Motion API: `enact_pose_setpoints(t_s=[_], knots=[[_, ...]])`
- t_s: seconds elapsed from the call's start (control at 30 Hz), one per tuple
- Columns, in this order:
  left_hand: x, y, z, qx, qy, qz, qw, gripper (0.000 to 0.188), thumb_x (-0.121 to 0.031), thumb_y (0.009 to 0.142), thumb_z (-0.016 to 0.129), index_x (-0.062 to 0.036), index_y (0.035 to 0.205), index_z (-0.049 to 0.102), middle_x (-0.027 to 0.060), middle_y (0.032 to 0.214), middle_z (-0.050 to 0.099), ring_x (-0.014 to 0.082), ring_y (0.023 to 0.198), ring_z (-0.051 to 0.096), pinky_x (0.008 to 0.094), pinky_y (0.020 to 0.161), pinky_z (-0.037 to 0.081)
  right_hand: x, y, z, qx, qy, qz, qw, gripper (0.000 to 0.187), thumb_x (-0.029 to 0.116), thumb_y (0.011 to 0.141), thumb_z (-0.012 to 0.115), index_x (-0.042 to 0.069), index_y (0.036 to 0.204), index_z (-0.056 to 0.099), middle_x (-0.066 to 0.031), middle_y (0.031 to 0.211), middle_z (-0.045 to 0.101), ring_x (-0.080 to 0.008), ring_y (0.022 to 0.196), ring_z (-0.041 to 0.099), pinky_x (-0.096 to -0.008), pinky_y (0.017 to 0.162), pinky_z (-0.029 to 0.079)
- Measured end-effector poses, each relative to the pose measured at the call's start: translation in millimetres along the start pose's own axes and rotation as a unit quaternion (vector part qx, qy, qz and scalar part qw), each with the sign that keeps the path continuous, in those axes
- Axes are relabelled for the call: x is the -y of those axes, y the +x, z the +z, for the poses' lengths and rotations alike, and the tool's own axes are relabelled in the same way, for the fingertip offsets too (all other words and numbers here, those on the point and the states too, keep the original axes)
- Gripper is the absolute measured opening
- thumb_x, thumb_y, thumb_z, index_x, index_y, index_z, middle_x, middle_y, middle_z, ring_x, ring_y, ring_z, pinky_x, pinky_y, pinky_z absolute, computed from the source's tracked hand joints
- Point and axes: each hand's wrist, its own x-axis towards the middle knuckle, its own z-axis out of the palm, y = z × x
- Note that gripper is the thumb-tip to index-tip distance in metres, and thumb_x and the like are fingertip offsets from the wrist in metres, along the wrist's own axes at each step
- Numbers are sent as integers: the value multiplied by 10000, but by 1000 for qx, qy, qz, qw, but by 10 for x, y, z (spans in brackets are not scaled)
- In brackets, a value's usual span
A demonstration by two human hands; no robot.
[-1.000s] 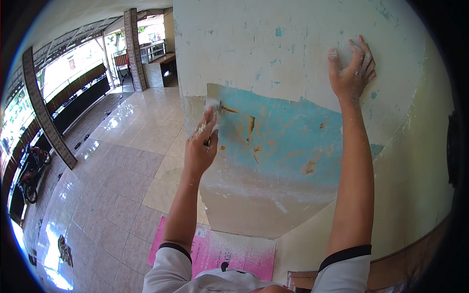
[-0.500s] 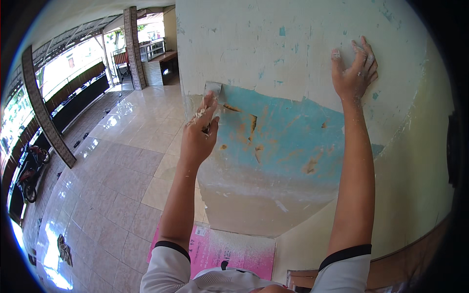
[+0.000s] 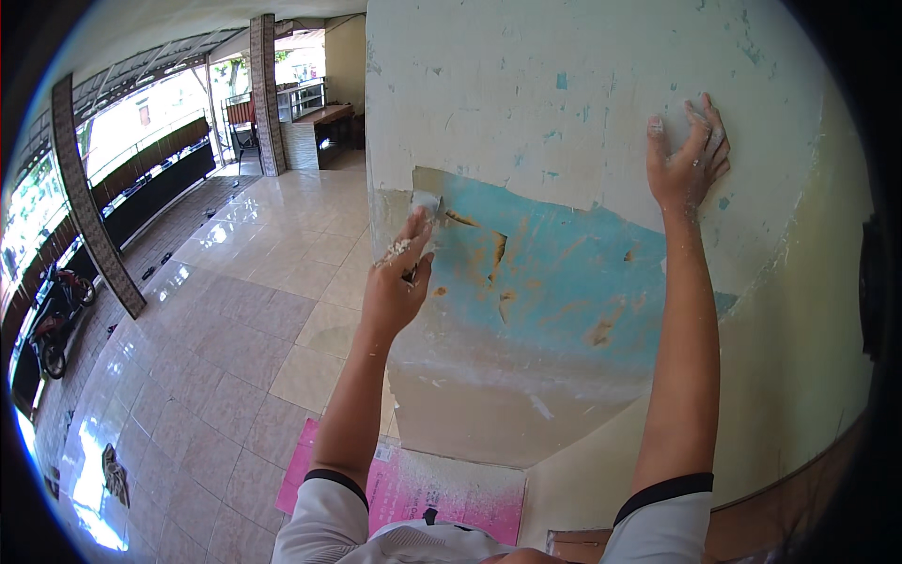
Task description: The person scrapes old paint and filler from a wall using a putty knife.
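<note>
My left hand (image 3: pixel 396 282), crusted with pale paint flakes, is closed round a scraper. Its flat metal blade (image 3: pixel 427 202) lies against the wall at the upper left of an exposed blue patch (image 3: pixel 554 273); the handle is hidden in my fingers. Just above the blade shows a small bare greyish-brown spot (image 3: pixel 430 179). Off-white paint (image 3: pixel 526 113) covers the wall above, marked with small blue chips. My right hand (image 3: pixel 688 164) is open, its dusty fingers spread against this paint at the upper right. Brown stains and lifted bits dot the blue.
Below the wall, a pink sheet (image 3: pixel 399 489) sprinkled with pale flakes lies on the tiled floor (image 3: pixel 225 376). A crumpled cloth (image 3: pixel 116 475) is at the lower left. Farther off stand a motorcycle (image 3: pixel 58 320) and tiled posts (image 3: pixel 266 94). The wall's vertical edge (image 3: pixel 367 103) is left of the scraper.
The scraper and my left hand have moved down along the wall, uncovering the bare spot above the blade. My right hand keeps its place on the wall; the whole view has shifted slightly.
</note>
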Motion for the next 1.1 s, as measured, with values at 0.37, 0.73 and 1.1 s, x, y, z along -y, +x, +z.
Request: enact_pose_setpoints(t_s=[0.37, 0.73, 1.1], knots=[[40, -19, 51, -15, -9, 7, 1000, 456, 72, 893, 624, -51, 1331, 641, 120, 1502, 543, 309, 1374, 523, 395, 1051, 509, 7, 5, -32, 8, 2, 6, 1000, 519, 507, 936, 633, 159, 1313, 558, -66, 1538, 446, -326, 1384, 385, -537, 1084, 272], [21, 136, -39, -19, -10, 4, 1000, 462, 79, 873, 635, -55, 1314, 658, 137, 1503, 537, 310, 1373, 524, 394, 1049, 513, 16, -2, 0, 9, -6, 5, 1000, 526, 504, 930, 647, 165, 1319, 549, -61, 1533, 449, -322, 1382, 387, -533, 1080, 276], [-61, 237, -78, -18, -1, 1, 1000, 448, 80, 875, 634, -44, 1305, 660, 150, 1509, 527, 315, 1365, 529, 382, 1043, 514, 6, -3, -8, 7, -7, -2, 1000, 513, 504, 936, 638, 170, 1313, 546, -62, 1525, 452, -327, 1366, 394, -535, 1068, 281]])
